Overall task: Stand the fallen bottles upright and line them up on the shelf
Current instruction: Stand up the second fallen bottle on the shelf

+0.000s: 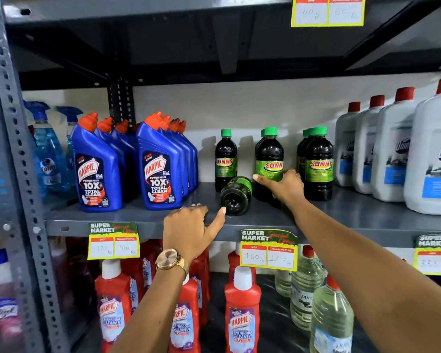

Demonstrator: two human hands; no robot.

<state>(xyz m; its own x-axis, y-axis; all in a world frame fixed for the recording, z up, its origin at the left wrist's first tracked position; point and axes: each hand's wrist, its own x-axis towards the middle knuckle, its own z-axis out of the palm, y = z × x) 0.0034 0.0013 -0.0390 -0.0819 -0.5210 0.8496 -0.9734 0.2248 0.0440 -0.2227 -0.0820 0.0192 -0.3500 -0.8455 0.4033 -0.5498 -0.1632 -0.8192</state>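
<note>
Your left hand (pixel 189 229) rests at the shelf (pixel 367 220) front edge, loosely curled, thumb touching the base of the fallen bottle (pixel 236 197), which lies base-outward near that edge. Just beside it, your right hand (pixel 283 186) wraps an upright bottle (pixel 269 159); further dark bottles stand either side

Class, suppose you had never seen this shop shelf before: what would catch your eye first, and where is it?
First, the fallen dark bottle lying on its side at the middle shelf's front edge, base towards us, among upright green-capped Sunny bottles. Both hands reach for it: the left hand touches its base, the right hand holds an upright bottle beside it. Left stand bright blue Harpic bottles.
</note>
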